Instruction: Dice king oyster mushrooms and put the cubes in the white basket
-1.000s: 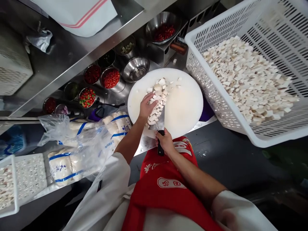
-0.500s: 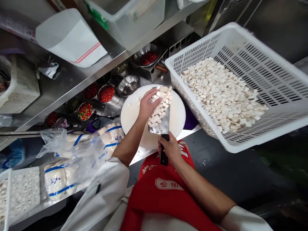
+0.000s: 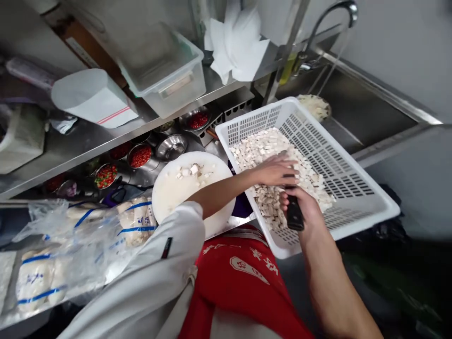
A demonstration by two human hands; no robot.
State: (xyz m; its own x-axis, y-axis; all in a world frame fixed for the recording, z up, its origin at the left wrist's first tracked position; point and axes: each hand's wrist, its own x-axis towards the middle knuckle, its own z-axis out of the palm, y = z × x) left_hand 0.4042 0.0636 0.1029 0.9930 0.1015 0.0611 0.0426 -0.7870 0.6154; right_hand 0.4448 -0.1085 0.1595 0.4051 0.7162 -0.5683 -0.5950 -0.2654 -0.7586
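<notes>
My right hand [image 3: 302, 202] grips the black handle of a cleaver [image 3: 294, 213] over the white slatted basket [image 3: 356, 207]. My left hand [image 3: 275, 170] lies flat, fingers together, across the blade above the heap of white cubes [image 3: 261, 146] in that basket. The blade itself is mostly hidden under my left hand. To the left sits the round white cutting board [image 3: 176, 193] with a few leftover white cubes [image 3: 192, 170] near its far edge.
Small steel bowls of chopped red chili [image 3: 140, 155] and mixed peppers [image 3: 105, 175] line the back under a steel shelf. Plastic bags of white blocks [image 3: 88, 230] lie at left. A clear tub [image 3: 165, 80] sits on the shelf. A sink [image 3: 353, 113] with faucet stands at right.
Both hands carried the cleaver with its load of cubes from the cutting board rightward to over the basket. The view swung right and up, showing the sink.
</notes>
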